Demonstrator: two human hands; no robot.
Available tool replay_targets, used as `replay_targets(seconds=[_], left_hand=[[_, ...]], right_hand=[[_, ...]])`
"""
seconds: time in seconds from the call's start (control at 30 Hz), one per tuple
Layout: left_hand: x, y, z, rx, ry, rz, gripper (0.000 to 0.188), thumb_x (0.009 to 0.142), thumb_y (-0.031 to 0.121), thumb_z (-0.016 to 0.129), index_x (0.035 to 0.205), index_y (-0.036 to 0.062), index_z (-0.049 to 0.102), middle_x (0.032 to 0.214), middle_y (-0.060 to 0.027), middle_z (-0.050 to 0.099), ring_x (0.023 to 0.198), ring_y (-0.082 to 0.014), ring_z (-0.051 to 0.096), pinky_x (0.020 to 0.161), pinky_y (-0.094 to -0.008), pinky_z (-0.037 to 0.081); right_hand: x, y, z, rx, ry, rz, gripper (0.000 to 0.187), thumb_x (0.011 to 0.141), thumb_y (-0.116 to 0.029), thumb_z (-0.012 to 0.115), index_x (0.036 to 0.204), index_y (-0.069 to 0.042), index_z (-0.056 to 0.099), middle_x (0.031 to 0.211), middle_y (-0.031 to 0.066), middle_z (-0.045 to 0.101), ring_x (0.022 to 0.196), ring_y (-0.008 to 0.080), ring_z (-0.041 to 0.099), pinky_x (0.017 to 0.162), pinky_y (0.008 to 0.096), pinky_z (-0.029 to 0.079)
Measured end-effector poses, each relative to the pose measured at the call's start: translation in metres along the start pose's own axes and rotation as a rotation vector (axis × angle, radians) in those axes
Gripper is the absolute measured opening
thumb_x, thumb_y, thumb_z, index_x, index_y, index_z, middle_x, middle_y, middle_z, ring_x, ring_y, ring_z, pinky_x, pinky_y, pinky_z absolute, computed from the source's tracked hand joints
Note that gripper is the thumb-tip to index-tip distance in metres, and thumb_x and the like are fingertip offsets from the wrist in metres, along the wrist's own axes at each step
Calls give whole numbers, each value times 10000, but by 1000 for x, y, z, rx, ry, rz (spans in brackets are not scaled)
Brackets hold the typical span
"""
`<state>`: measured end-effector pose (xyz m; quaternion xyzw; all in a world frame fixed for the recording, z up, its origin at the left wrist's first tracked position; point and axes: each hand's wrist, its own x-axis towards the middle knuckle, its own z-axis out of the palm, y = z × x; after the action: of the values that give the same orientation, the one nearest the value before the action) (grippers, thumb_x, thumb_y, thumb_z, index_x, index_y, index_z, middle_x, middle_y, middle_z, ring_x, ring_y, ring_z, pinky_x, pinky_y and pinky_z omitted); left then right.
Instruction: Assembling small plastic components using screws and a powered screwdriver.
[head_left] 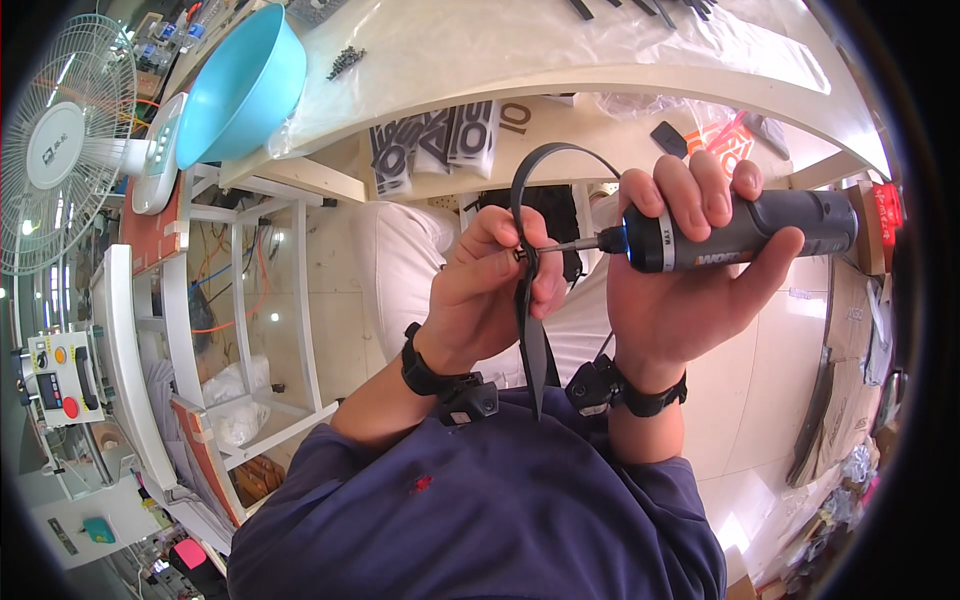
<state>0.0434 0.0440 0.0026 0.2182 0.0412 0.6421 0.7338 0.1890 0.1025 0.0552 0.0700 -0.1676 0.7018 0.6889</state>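
In front of my chest, my left hand [470, 285] pinches a black strap [536, 355] between thumb and fingers. One part of the strap loops up and over to the right, and its pointed end hangs down toward my shirt. A small dark metal fastener [521, 255] shows at my left fingertips. My right hand [665, 310] is wrapped round a dark grey electric screwdriver [815, 222], held level. Its thin bit [572, 245] points left and reaches the strap at the fastener. A blue light glows near the screwdriver's nose.
Ahead is a white table [450, 60] with a pile of small dark screws [346, 62] and black strips at its far edge. Printed packets [430, 145] lie on its lower shelf. At left stand a turquoise basin [245, 85], a fan [60, 145] and a white metal frame [300, 290].
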Motion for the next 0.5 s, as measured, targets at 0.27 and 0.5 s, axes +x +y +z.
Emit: replay_targets(seconds=[0.27, 0.5], left_hand=[[3, 1, -3, 18, 7, -1, 171, 968, 64, 579, 1118, 140, 613, 1184, -69, 611, 825, -238, 615, 669, -360, 480], [14, 2, -2, 34, 35, 0, 142, 964, 75, 589, 1096, 126, 605, 1161, -85, 605, 822, -247, 618, 661, -375, 489]], right_hand=[[3, 2, -5, 1, 20, 8, 362, 933, -434, 661, 1067, -143, 492, 874, -24, 470, 780, 89, 475, 815, 317, 367], [15, -1, -6, -44, 15, -36, 436, 916, -502, 661, 1097, -142, 495, 869, -33, 457, 764, 88, 464, 783, 313, 362]])
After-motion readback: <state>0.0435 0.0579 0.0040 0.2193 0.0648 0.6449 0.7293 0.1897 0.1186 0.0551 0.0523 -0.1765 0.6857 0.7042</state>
